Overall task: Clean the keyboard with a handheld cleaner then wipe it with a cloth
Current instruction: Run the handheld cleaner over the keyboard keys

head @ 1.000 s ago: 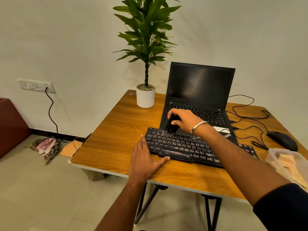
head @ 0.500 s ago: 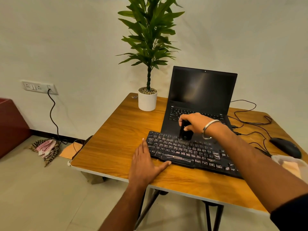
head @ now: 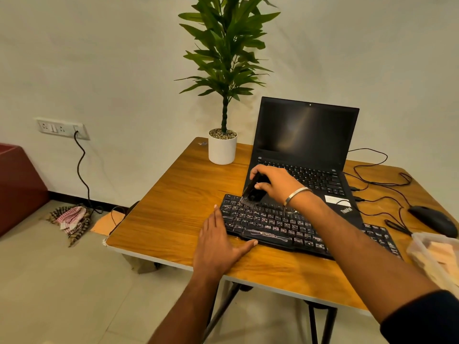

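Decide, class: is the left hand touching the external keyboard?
Touching. The head view shows the left hand flat on the table, its thumb pressed against the keyboard front edge.

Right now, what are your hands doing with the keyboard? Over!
Right hand grips handheld cleaner, brush on keyboard top-left keys. Left hand flat, steadying keyboard's left end. Nothing blocking; no wiping yet.

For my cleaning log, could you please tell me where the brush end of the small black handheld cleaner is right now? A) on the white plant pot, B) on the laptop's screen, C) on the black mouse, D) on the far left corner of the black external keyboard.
D: the right hand holds the small black handheld cleaner with its bristles on the far left corner of the black external keyboard.
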